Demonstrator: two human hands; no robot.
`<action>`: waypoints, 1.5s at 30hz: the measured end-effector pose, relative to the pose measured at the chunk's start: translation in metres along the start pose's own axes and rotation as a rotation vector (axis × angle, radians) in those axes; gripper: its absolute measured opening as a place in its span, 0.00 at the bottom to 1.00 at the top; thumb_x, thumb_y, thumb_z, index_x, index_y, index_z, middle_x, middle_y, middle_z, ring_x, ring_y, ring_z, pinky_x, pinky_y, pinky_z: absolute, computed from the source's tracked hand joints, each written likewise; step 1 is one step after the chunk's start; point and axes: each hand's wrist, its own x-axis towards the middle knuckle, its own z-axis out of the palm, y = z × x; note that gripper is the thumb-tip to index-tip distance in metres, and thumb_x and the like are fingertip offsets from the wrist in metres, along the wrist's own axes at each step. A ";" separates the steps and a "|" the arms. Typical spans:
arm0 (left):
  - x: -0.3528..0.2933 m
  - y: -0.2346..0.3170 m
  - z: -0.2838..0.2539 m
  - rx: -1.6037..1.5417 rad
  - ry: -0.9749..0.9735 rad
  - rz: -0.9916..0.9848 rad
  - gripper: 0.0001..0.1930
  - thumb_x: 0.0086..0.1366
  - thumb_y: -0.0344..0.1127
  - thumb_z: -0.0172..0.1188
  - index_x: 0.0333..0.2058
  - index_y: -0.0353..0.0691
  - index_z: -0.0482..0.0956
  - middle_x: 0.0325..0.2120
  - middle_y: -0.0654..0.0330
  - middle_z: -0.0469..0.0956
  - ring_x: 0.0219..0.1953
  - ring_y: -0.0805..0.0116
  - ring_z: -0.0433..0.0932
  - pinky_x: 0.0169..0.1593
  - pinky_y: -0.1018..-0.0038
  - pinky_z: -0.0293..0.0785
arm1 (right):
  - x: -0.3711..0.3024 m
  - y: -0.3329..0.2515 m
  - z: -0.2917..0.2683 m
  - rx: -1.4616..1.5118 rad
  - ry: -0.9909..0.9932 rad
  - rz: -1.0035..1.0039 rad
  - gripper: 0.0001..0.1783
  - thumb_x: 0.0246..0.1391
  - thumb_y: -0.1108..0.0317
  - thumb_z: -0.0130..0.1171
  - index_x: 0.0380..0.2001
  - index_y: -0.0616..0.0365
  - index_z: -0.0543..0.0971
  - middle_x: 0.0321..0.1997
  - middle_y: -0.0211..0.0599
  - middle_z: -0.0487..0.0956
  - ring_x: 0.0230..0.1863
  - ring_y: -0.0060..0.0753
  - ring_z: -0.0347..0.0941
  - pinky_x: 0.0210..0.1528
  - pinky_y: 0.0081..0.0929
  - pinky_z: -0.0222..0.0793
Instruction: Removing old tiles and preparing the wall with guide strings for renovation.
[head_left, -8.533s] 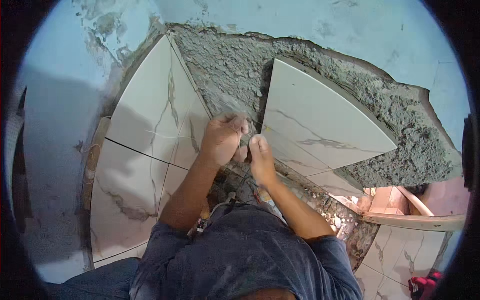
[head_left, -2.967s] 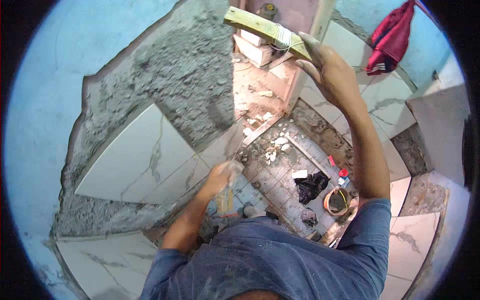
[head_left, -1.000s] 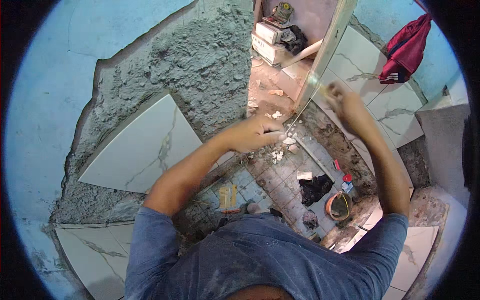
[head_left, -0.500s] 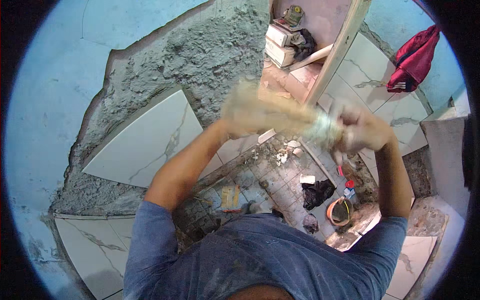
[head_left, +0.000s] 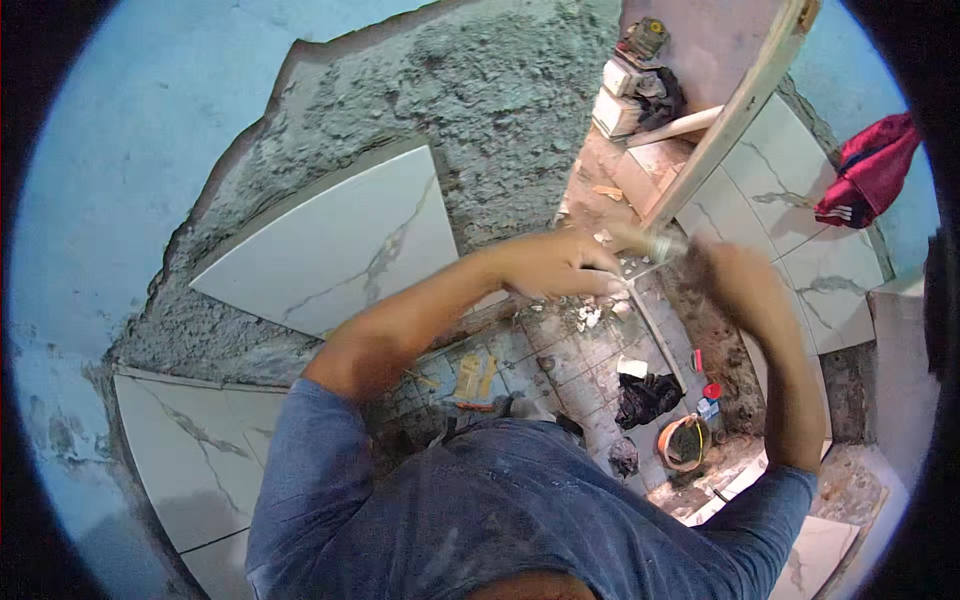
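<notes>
My left hand (head_left: pixel 565 265) reaches out in front of the rough wall, its fingers curled inward. A pale, elongated thing (head_left: pixel 635 240), too blurred to name, runs from that hand toward the right; its far end looks whitish. At that end is my right hand (head_left: pixel 738 280), smeared by motion, so its fingers cannot be made out. Both hands are raised above the floor, a short gap apart.
A veined white tile (head_left: pixel 350 245) sits on the rough cement wall (head_left: pixel 480 100). Below lie white rubble (head_left: pixel 590 315), a black plastic bag (head_left: pixel 648 398) and an orange-rimmed bucket (head_left: pixel 682 445). A red garment (head_left: pixel 870 170) hangs right of the wooden door frame (head_left: pixel 735 115).
My left hand has moved right and a little down, closer to my right hand. The whole view has shifted, so the wall and floor sit lower and further right.
</notes>
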 end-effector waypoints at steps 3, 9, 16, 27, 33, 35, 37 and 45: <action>-0.002 -0.002 0.011 -0.045 0.042 -0.056 0.17 0.64 0.43 0.49 0.27 0.32 0.73 0.18 0.64 0.69 0.23 0.79 0.64 0.28 0.76 0.63 | -0.014 0.014 -0.004 1.237 0.264 -0.164 0.14 0.51 0.64 0.56 0.39 0.57 0.68 0.32 0.34 0.73 0.30 0.26 0.71 0.30 0.27 0.67; -0.006 -0.002 0.006 0.004 0.047 0.082 0.19 0.65 0.42 0.49 0.22 0.32 0.69 0.16 0.65 0.67 0.22 0.77 0.62 0.29 0.74 0.63 | -0.010 0.001 0.014 0.130 -0.255 -0.500 0.13 0.51 0.61 0.56 0.39 0.53 0.72 0.33 0.49 0.76 0.33 0.48 0.72 0.32 0.38 0.65; -0.013 -0.019 -0.008 -0.258 0.088 -0.174 0.18 0.64 0.45 0.49 0.29 0.34 0.75 0.22 0.67 0.72 0.26 0.78 0.66 0.32 0.76 0.65 | -0.008 -0.014 -0.030 0.957 -0.143 -0.572 0.13 0.49 0.65 0.55 0.39 0.55 0.71 0.32 0.45 0.76 0.36 0.48 0.73 0.35 0.39 0.66; -0.005 0.003 -0.020 -0.333 0.226 -0.202 0.16 0.63 0.43 0.52 0.32 0.33 0.76 0.21 0.65 0.72 0.26 0.79 0.65 0.33 0.76 0.65 | 0.004 -0.009 -0.043 0.837 -0.332 -0.946 0.12 0.51 0.65 0.58 0.36 0.59 0.72 0.33 0.37 0.74 0.34 0.24 0.69 0.35 0.27 0.65; 0.004 -0.006 -0.006 0.094 0.103 0.088 0.18 0.64 0.45 0.50 0.28 0.33 0.74 0.19 0.69 0.68 0.22 0.82 0.61 0.25 0.80 0.60 | 0.010 -0.006 -0.037 0.465 0.625 -0.151 0.13 0.50 0.69 0.55 0.40 0.57 0.69 0.29 0.46 0.76 0.32 0.40 0.75 0.33 0.33 0.68; -0.001 0.001 -0.014 -0.064 0.082 -0.087 0.17 0.63 0.45 0.51 0.28 0.34 0.75 0.19 0.69 0.68 0.21 0.83 0.60 0.24 0.82 0.57 | -0.003 -0.001 -0.036 1.198 0.289 -0.400 0.13 0.51 0.69 0.56 0.40 0.58 0.70 0.34 0.36 0.75 0.35 0.26 0.71 0.37 0.28 0.67; -0.004 0.003 -0.021 -0.299 0.105 -0.246 0.16 0.63 0.44 0.52 0.29 0.34 0.76 0.18 0.69 0.69 0.21 0.82 0.61 0.24 0.82 0.58 | -0.007 0.002 -0.031 0.962 -0.364 -0.846 0.15 0.48 0.66 0.59 0.38 0.59 0.71 0.36 0.34 0.75 0.37 0.26 0.71 0.37 0.28 0.66; -0.004 0.012 -0.012 -0.342 0.094 -0.248 0.16 0.63 0.44 0.52 0.26 0.36 0.76 0.16 0.71 0.63 0.18 0.84 0.57 0.22 0.82 0.54 | -0.010 0.001 -0.031 0.946 0.407 -0.319 0.18 0.44 0.62 0.62 0.39 0.55 0.71 0.31 0.43 0.78 0.36 0.41 0.74 0.38 0.29 0.68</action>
